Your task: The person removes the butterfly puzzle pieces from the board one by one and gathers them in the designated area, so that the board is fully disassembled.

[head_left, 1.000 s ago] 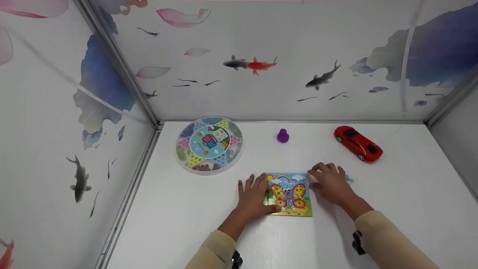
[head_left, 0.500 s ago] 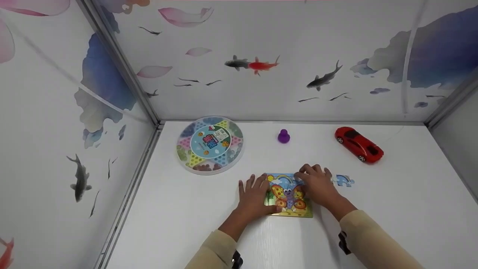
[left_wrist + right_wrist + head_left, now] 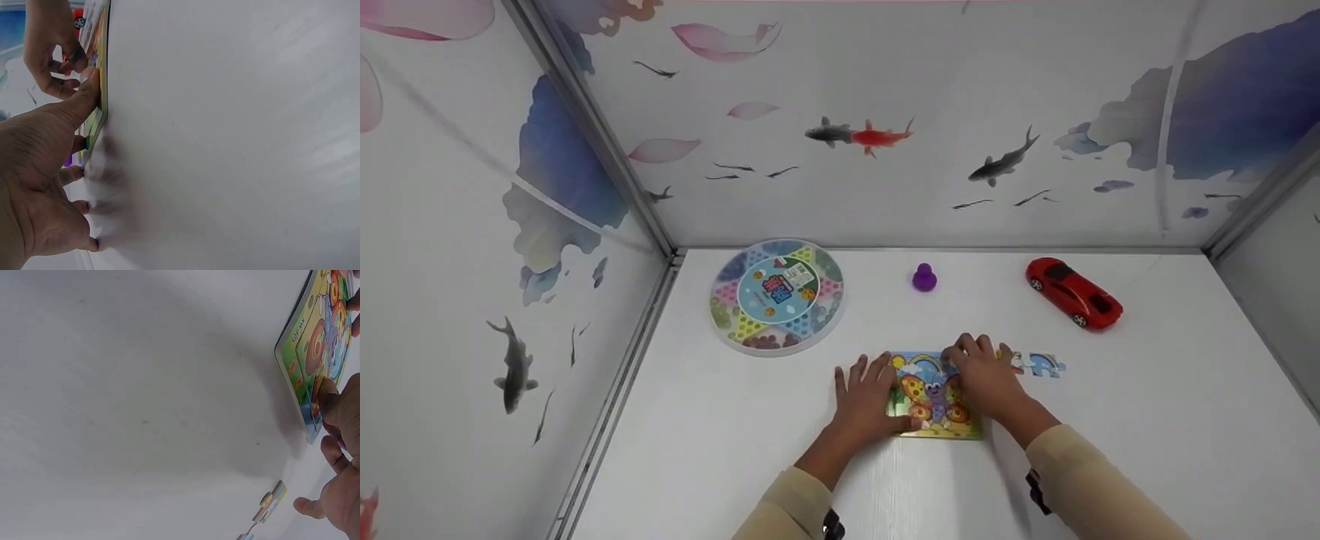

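Note:
A square butterfly jigsaw puzzle (image 3: 941,431) lies flat on the white table. My left hand (image 3: 864,405) rests spread at its left edge, with the thumb on the puzzle's surface and several fingertips down on the table, as the left wrist view shows. Over the upper right part of the puzzle, my right hand (image 3: 988,382) bends its fingers down and pinches a small puzzle piece (image 3: 316,398) against the board, mostly covered by the thumb. Two loose puzzle pieces lie right of that hand: a blue rainbow one (image 3: 1044,365) and a partly hidden one (image 3: 1018,364).
A round Chinese checkers set (image 3: 777,296) sits at the back left. Farther back in the middle stands a small purple knobbed object (image 3: 924,277). At the back right is a red toy car (image 3: 1074,292). Printed panels (image 3: 825,202) wall the table's back and sides.
My right hand has moved left from beside the puzzle onto its upper right part, uncovering the loose pieces on the table. The left hand has stayed in place.

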Tool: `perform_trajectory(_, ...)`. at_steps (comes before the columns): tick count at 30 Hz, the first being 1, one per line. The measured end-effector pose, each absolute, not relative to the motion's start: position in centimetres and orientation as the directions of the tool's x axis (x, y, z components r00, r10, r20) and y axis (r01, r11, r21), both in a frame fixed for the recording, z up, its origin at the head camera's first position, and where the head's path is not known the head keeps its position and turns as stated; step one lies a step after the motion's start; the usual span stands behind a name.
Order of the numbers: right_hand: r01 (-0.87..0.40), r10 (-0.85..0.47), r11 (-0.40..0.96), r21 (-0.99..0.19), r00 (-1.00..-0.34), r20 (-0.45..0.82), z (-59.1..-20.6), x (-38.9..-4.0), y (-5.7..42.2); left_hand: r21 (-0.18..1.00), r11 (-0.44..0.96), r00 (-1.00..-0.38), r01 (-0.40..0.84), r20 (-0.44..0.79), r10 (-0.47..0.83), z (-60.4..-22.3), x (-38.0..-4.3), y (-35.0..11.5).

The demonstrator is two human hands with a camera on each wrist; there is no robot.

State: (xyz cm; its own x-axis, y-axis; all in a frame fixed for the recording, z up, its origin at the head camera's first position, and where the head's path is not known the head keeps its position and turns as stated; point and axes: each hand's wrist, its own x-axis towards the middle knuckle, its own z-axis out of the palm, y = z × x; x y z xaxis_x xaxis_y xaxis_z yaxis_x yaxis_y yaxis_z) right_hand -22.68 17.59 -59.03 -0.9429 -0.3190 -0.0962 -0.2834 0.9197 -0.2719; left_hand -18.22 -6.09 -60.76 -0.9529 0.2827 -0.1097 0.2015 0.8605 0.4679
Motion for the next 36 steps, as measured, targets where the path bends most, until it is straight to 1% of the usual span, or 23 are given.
perform_trajectory(4, -0.297, -0.333, 0.913, -0.278, -0.939, -0.091, -59.39, -22.68, 17.4, 0.477, 0.857, -0.955, 0.196, -0.107, 0.278, -60.8, -18.01, -6.32)
perform_trajectory(8, -0.319, -0.346, 0.907, -0.273, -0.937, -0.053, -59.64, -22.6, 17.27, 0.486, 0.854, -0.955, 0.189, -0.111, 0.275, -60.67, -17.9, -6.5)
perform_trajectory(12, -0.356, -0.37, 0.897, -0.261, -0.929, -0.004, -59.77, -22.57, 17.31, 0.471, 0.862, -0.958, 0.188, -0.107, 0.268, -60.53, -18.07, -6.5)
perform_trajectory(15, -0.367, -0.377, 0.892, -0.263, -0.926, 0.011, -59.68, -22.62, 17.38, 0.456, 0.869, -0.959, 0.19, -0.105, 0.264, -60.6, -18.27, -6.39)
perform_trajectory(22, -0.327, -0.354, 0.9, -0.29, -0.934, -0.046, -59.17, -22.68, 17.65, 0.461, 0.866, -0.956, 0.192, -0.113, 0.272, -60.77, -18.29, -6.03)
perform_trajectory(27, -0.305, -0.336, 0.906, -0.294, -0.94, -0.059, -59.25, -22.48, 17.73, 0.456, 0.867, -0.954, 0.199, -0.11, 0.278, -60.89, -18.3, -5.85)
perform_trajectory(31, -0.321, -0.356, 0.9, -0.295, -0.932, -0.072, -59.45, -22.32, 17.85, 0.436, 0.878, -0.955, 0.197, -0.117, 0.273, -60.82, -18.25, -5.8)
perform_trajectory(36, -0.35, -0.393, 0.881, -0.318, -0.916, -0.082, -59.19, -22.3, 18.14, 0.449, 0.872, -0.956, 0.194, -0.113, 0.271, -60.69, -18.11, -5.94)
